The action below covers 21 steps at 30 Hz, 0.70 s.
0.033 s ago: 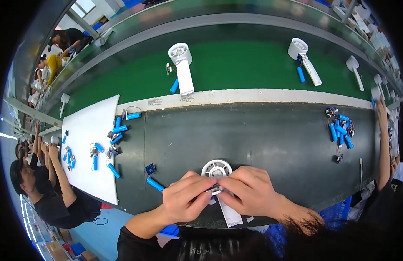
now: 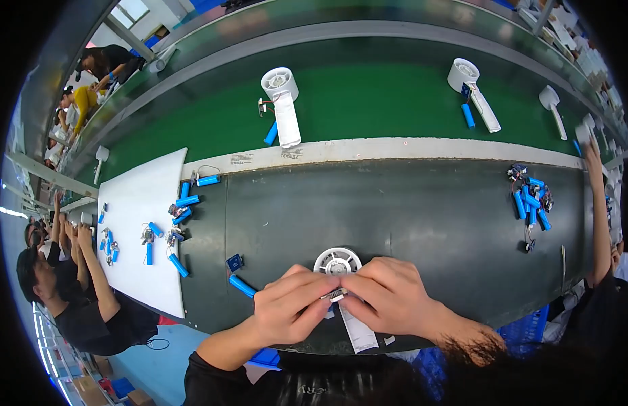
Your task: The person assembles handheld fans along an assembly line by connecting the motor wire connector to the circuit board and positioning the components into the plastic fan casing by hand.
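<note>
At the near edge of the table, my left hand (image 2: 290, 308) and my right hand (image 2: 392, 298) meet with fingertips pinched. Between them is a small circuit board (image 2: 335, 296) with a pale edge, partly covered by my fingers. Directly beneath lies a white handheld fan (image 2: 360, 331); its round slotted head shows beyond my fingers and its handle points toward me. My hands hide the middle of the fan. Left of my left hand, a blue cylindrical battery (image 2: 242, 285) lies beside a small blue circuit board (image 2: 234, 262).
Batteries with wired boards lie on a white sheet (image 2: 134, 284) at left and in a pile (image 2: 530, 201) at right. Beyond a pale ledge, white fans (image 2: 287, 122) rest on a green belt (image 2: 375, 101). Co-workers sit at both sides; one person's arm (image 2: 598, 203) reaches toward the belt.
My hands and the board stay in nearly the same place. At far right, the co-worker's hand and a blue battery by it have shifted slightly up and left.
</note>
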Motion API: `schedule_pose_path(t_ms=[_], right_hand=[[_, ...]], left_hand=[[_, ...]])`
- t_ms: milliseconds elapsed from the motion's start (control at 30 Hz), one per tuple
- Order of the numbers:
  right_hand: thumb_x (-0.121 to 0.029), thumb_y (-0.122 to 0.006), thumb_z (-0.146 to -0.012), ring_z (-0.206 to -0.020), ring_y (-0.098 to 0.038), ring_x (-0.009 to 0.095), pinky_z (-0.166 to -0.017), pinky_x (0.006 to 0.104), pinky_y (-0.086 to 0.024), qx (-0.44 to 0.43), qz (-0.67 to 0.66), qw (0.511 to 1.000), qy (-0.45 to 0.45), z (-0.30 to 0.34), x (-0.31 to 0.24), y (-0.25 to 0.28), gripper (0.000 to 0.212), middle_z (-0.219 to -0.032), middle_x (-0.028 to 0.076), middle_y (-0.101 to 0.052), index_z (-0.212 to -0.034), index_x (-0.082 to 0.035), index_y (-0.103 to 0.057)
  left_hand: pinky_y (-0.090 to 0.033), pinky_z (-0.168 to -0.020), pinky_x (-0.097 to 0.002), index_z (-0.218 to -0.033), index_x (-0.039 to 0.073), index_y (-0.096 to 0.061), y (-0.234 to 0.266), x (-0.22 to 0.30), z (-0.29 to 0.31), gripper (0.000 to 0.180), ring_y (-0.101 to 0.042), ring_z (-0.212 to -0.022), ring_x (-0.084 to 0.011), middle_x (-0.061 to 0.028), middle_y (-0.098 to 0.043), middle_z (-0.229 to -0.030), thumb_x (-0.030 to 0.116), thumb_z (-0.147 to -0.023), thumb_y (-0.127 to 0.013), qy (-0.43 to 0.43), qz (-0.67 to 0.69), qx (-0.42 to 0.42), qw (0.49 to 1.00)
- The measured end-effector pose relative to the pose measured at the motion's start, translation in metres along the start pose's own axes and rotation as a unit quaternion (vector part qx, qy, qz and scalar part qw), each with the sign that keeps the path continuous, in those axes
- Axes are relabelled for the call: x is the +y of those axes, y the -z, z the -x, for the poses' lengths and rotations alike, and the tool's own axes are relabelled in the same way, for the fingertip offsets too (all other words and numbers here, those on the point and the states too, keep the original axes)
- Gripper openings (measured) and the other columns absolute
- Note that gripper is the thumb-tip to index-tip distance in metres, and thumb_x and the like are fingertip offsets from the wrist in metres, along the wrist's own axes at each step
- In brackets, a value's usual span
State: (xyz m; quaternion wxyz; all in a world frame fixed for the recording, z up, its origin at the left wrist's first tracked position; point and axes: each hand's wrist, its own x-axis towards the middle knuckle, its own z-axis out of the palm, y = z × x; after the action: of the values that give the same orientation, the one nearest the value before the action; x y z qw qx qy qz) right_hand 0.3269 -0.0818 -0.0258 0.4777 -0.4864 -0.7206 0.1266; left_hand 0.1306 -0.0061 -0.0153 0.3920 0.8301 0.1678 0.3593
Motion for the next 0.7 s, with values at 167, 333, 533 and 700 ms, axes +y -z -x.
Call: schedule_pose_path(t_ms=[167,333,533,700], right_hand=[[-0.011,-0.076,-0.073,-0.061,-0.058,0.02,-0.054,0.0326,-0.049,0.018,0.007,1.0,0.008,-0.001,-0.005,-0.009,0.02,-0.075,0.003,-0.052,-0.089,-0.004,-0.066],[-0.011,-0.078,-0.068,-0.062,-0.062,0.021,-0.056,0.0339,-0.052,0.017,0.011,0.999,0.029,0.005,-0.01,-0.012,0.024,-0.077,0.004,-0.058,-0.089,-0.004,-0.068],[-0.012,-0.074,-0.066,-0.058,-0.056,0.02,-0.052,0.0325,-0.046,0.021,0.055,0.997,0.045,0.007,-0.015,-0.017,0.017,-0.072,0.003,-0.051,-0.079,-0.006,-0.065],[-0.013,-0.068,-0.061,-0.061,-0.053,0.019,-0.052,0.0319,-0.043,0.025,0.067,0.994,0.078,0.014,-0.015,-0.023,0.015,-0.07,0.002,-0.046,-0.074,-0.007,-0.063]], left_hand=[[-0.051,-0.066,-0.0343,-0.103,-0.003,-0.072,0.025,0.026,-0.02,0.033,-0.065,-0.074,-0.0269,-0.0147,-0.069,-0.092,-0.001,-0.07,-0.074,0.025,-0.084,-0.09,0.992],[-0.049,-0.065,-0.0324,-0.095,0.002,-0.071,0.022,0.048,-0.026,0.028,-0.063,-0.072,-0.0258,-0.0099,-0.068,-0.087,0.007,-0.069,-0.079,0.053,-0.21,-0.142,0.966],[-0.05,-0.063,-0.034,-0.093,0.001,-0.067,0.018,0.056,-0.013,0.022,-0.064,-0.07,-0.0253,-0.0105,-0.068,-0.085,0.003,-0.073,-0.075,0.13,-0.236,-0.164,0.949],[-0.05,-0.06,-0.0353,-0.095,0.0,-0.066,0.006,0.063,0.005,0.02,-0.064,-0.068,-0.0232,-0.0115,-0.066,-0.081,0.002,-0.076,-0.073,0.28,-0.157,-0.107,0.941]])
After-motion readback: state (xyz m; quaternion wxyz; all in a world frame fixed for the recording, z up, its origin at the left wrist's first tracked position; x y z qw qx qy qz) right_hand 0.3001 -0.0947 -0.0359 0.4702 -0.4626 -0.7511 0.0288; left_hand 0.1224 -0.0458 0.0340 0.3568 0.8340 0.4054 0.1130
